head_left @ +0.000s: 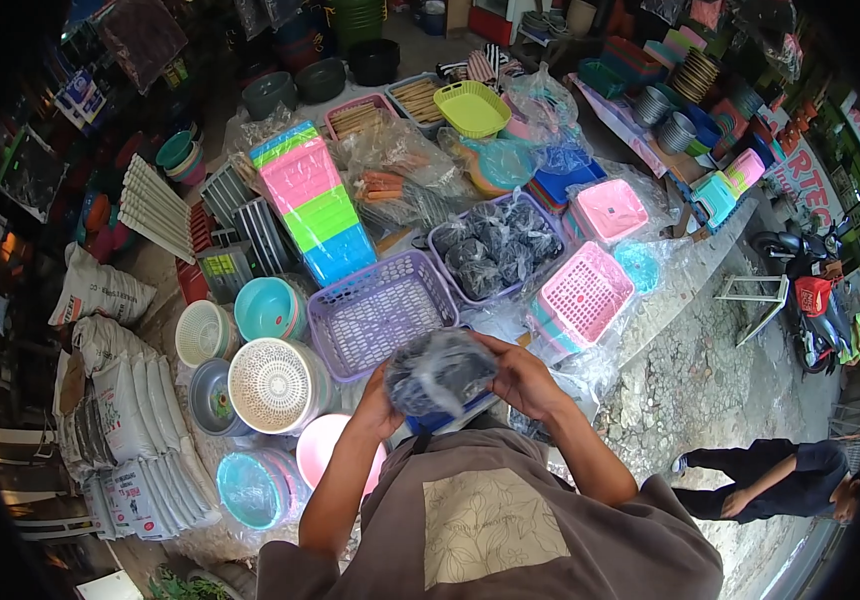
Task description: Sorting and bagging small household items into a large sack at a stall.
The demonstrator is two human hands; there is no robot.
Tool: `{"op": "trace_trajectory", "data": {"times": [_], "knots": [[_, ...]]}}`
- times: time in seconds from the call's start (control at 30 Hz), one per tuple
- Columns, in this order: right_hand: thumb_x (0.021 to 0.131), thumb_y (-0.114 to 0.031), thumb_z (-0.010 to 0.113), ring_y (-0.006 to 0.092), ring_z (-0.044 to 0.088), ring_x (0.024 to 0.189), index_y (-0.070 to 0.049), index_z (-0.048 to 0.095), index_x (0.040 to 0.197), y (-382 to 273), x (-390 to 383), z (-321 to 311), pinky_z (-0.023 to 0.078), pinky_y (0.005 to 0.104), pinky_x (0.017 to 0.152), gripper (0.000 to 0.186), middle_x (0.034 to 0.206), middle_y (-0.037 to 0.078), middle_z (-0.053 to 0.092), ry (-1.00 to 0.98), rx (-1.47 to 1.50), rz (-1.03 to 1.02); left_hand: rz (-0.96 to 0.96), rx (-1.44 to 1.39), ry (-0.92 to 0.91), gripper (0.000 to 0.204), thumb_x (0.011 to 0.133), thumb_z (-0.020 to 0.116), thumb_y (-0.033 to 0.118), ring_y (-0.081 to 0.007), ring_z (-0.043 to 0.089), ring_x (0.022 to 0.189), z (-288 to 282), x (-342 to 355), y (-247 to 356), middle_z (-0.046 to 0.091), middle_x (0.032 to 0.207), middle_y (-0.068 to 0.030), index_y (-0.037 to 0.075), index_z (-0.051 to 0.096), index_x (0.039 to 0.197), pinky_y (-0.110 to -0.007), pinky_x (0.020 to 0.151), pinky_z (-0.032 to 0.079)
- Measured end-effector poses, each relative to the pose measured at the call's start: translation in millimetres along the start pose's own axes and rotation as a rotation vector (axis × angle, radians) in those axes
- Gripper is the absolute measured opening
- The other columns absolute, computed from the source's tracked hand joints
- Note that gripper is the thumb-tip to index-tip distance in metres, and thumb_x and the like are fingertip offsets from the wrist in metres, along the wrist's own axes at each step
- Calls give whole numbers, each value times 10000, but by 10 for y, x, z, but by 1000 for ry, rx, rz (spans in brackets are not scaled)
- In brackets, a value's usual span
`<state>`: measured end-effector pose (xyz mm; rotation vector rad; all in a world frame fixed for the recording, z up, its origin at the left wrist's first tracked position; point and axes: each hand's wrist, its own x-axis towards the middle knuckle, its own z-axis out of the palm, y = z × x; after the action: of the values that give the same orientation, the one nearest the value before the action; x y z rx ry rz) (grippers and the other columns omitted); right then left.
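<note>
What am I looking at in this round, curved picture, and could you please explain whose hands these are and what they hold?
There is no machine here: these are a person's own bare hands. The picture comes from a wide fisheye camera on that person's head, looking down, so straight edges bend near the rim.

The left hand and right hand hold a dark bundle in clear plastic between them. Just beyond is a purple basket; a second purple basket holds similar dark bundles. Around them are a striped, plastic-wrapped stack, a pink basket and, to the left, a cream basket and white sacks. Another person appears sideways at right.
</note>
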<state>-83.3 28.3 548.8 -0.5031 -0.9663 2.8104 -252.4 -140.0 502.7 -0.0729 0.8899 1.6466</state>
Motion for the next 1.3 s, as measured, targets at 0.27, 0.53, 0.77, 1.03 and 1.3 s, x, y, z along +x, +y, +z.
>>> {"op": "trace_trajectory", "data": {"times": [0.27, 0.53, 0.77, 1.03, 1.3], "knots": [[850, -37, 692, 111, 540, 1061, 6, 457, 1367, -30, 87, 395, 474, 279, 923, 569, 1297, 75, 532, -14, -480, -148, -96, -71, -175, 430, 958, 530, 288, -220, 627, 1083, -189, 202, -171, 597, 1250, -111, 47, 502, 1313, -349, 904, 544], [846, 9, 672, 95, 553, 1004, 12, 529, 1280, 4, 144, 441, 480, 255, 879, 457, 1162, 55, 569, -14, -589, -207, -180, -110, -210, 387, 933, 573, 287, -220, 657, 985, -210, 223, -99, 639, 1156, -122, 45, 562, 1235, -342, 847, 562], [857, 30, 559, 67, 551, 881, 12, 551, 1267, -45, 153, 246, 460, 233, 804, 411, 1091, 29, 613, -29, -574, -234, -219, -99, -202, 364, 948, 551, 279, -222, 658, 995, -240, 247, -43, 645, 1156, -126, 38, 577, 1220, -347, 863, 556], [841, 53, 564, 46, 540, 815, 7, 576, 1220, -67, 273, 2, 436, 203, 742, 382, 1035, 14, 629, 224, -481, -282, -133, -211, -119, 434, 957, 533, 269, -239, 609, 1117, -95, 111, 129, 595, 1258, -128, 30, 498, 1318, -389, 927, 532], [853, 76, 528, 78, 601, 887, 0, 559, 1246, 202, 402, -261, 472, 221, 752, 401, 1120, 45, 640, 296, -292, -90, 153, 121, -127, 359, 922, 512, 13, -159, 634, 998, 196, -109, 278, 605, 1134, -78, 51, 465, 1277, -310, 834, 565]]}}
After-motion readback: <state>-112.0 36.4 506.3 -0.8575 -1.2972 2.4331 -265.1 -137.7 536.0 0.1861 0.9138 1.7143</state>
